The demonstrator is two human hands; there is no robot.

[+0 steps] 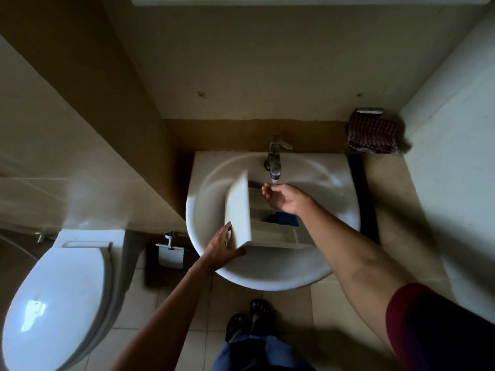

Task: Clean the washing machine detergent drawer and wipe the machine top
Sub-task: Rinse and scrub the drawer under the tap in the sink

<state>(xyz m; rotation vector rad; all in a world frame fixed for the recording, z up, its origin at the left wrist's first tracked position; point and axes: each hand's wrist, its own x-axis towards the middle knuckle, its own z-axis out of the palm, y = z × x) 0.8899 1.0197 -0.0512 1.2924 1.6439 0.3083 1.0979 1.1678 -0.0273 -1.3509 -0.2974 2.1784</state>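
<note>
The white detergent drawer (239, 210) lies in the white sink (329, 253), front panel to the left, compartments toward the right. A blue insert (285, 219) shows inside it. My left hand (222, 246) grips the lower left corner of the front panel, thumb under the edge. My right hand (281, 196) is cupped, palm up, under the running tap (274, 159), above the drawer's far compartment. Water streams from the spout onto its fingers. It holds nothing that I can see.
A toilet (59, 303) with shut lid stands at the left. A paper holder (170, 254) hangs between toilet and sink. A checked cloth (372, 135) hangs on a rail at the right wall. My feet in sandals (249, 319) stand on the tiled floor below the sink.
</note>
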